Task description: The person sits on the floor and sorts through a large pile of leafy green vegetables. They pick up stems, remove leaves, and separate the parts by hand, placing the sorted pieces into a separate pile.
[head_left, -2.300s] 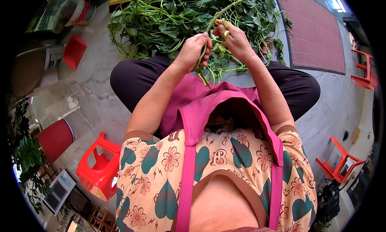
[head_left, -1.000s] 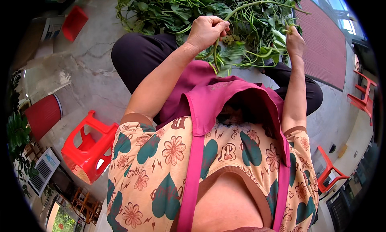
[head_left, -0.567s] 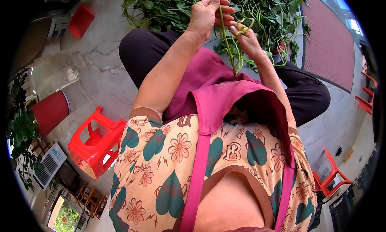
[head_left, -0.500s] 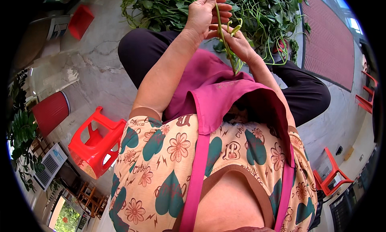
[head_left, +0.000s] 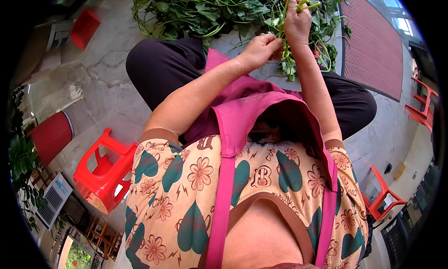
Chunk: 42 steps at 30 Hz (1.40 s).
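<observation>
A leafy green vine stem [head_left: 288, 66] is held between my two hands, its long stalk rising past the top edge and its leaves hanging below my fingers. My left hand [head_left: 262, 51] is closed, thumb and fingertips pinching at the stem's lower part. Slightly higher and to the right, my right hand [head_left: 297, 26] is also closed around the stem, with pale green stalks poking out above its thumb. Beyond both hands a large heap of leafy vines [head_left: 200, 12] covers the floor. A magenta apron [head_left: 242, 94] lies across my lap.
My dark-trousered legs [head_left: 158, 68] spread to either side of the heap. A reddish mat [head_left: 373, 45] lies at the far right. A red plastic stool [head_left: 105, 171] stands at left, a red basin [head_left: 85, 29] farther off, and red chairs [head_left: 385, 196] at right.
My right hand has gone up and my left hand down, so the right is now the higher one. The vine has shifted right, and its leaves now hang below my hands.
</observation>
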Available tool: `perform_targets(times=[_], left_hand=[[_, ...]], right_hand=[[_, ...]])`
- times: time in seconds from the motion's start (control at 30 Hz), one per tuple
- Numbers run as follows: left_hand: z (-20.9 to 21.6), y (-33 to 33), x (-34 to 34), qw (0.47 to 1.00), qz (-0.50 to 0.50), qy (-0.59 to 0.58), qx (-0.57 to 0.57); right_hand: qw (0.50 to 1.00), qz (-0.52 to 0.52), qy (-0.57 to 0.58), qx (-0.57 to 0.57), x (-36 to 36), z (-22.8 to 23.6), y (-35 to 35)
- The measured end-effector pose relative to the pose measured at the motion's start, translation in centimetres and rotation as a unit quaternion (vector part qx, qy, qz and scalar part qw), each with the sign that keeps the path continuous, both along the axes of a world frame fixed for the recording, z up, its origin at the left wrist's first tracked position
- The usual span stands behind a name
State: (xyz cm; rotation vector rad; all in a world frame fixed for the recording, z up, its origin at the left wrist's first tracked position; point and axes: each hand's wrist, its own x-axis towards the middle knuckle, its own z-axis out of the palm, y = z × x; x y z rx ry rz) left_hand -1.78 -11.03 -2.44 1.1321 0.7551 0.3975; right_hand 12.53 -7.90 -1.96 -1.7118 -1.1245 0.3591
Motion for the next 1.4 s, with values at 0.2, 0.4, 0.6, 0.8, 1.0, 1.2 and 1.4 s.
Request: perform_targets(times=[0.2, 0.4, 0.6, 0.8, 1.0, 1.2, 1.4], left_hand=[[3.0, 2.7, -2.5, 0.995, 0.103, 0.010, 0.016], [4.4, 3.2, -3.6, 0.997, 0.072, -0.002, -0.017], [3.1, 2.7, -1.9, 0.999, 0.029, -0.004, 0.014], [2.9, 2.3, -1.8, 1.000, 0.027, 0.000, 0.013], [0.9, 1.9, -0.9, 0.990, 0.067, 0.111, -0.061], [3.8, 1.1, -2.5, 0.987, 0.034, 0.122, 0.100], [2.8, 2.4, -2.9, 0.993, 0.054, 0.108, 0.003]], right_hand=[[0.864, 0.121, -0.473, -0.120, 9.1, 0.5, -1.6], [0.959, -0.149, -0.124, -0.209, 20.1, -2.5, -5.3], [0.921, 0.255, 0.274, -0.110, 2.2, 0.0, -4.9], [0.970, 0.217, -0.021, -0.105, 0.4, -0.6, -5.1], [0.909, 0.165, -0.264, -0.279, 0.3, -3.6, -3.5], [0.860, 0.053, -0.204, -0.465, 6.1, -9.3, -2.2], [0.947, -0.050, 0.069, -0.308, 14.3, -6.9, -8.3]])
